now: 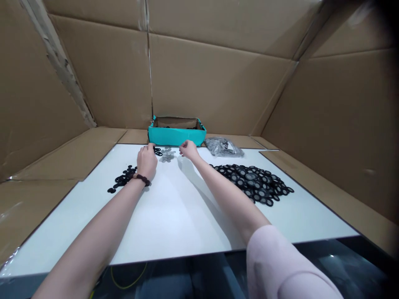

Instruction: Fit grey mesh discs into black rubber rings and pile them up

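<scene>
My left hand (147,162), with a dark band at the wrist, is at the far part of the white board, fingers curled together. A few black rings (158,152) lie right by its fingertips; what it grips, if anything, is hidden. To its right is a small scatter of clear, greyish discs (167,155). My right hand (188,150) hovers just right of these discs, thumb and fingers pinched together; anything between them is too small to name. Beside my left wrist lies a small pile of black discs (123,178).
A large heap of black rings with grey centres (255,182) covers the right of the white board (174,220). Behind my hands stand a turquoise box (177,136) with dark pieces inside and a clear plastic bag (222,147). Cardboard walls (218,79) enclose the back and sides.
</scene>
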Action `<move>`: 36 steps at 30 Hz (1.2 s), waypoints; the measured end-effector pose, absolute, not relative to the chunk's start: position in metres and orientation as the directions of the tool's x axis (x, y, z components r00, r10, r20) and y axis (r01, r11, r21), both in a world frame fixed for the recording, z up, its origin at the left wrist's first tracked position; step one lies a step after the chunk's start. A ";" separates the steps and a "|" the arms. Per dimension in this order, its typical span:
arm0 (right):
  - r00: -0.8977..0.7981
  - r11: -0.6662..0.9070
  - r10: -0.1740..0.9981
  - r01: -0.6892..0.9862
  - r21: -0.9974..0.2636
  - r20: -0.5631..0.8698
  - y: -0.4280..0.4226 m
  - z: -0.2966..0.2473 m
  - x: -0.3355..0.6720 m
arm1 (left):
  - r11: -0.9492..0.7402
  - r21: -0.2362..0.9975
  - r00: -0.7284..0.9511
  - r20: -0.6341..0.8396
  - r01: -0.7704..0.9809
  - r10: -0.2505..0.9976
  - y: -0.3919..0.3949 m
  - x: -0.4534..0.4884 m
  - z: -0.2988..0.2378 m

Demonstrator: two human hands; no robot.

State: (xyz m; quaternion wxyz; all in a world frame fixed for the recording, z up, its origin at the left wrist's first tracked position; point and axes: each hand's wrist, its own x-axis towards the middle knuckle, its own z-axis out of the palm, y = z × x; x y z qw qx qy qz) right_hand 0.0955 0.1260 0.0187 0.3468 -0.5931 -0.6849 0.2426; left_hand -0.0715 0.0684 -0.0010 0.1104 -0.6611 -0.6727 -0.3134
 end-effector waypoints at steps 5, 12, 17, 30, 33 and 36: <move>-0.105 0.222 0.975 0.436 -0.872 0.196 0.084 0.032 0.134 | -0.268 0.536 -0.056 0.512 0.800 0.857 0.054 -0.034 -0.003; -0.220 0.228 0.960 0.241 -0.943 0.175 0.028 0.018 0.171 | -0.333 0.801 0.162 0.291 0.498 0.943 0.010 0.022 -0.002; -0.211 0.186 0.966 0.159 -0.969 0.151 0.017 0.005 0.182 | -0.332 0.840 0.227 0.256 0.429 0.940 0.001 0.027 -0.001; -0.359 -0.100 0.926 0.066 -0.993 -0.117 0.018 0.000 0.190 | -0.452 0.770 0.411 0.270 0.451 0.870 0.004 0.024 0.001; -0.339 -0.128 0.930 0.070 -0.989 -0.144 0.017 -0.001 0.191 | -0.449 0.773 0.441 0.246 0.448 0.863 0.003 0.024 0.003; -0.326 -0.139 0.931 0.110 -0.984 -0.168 0.016 0.002 0.192 | -0.441 0.775 0.453 0.226 0.453 0.862 0.003 0.024 0.005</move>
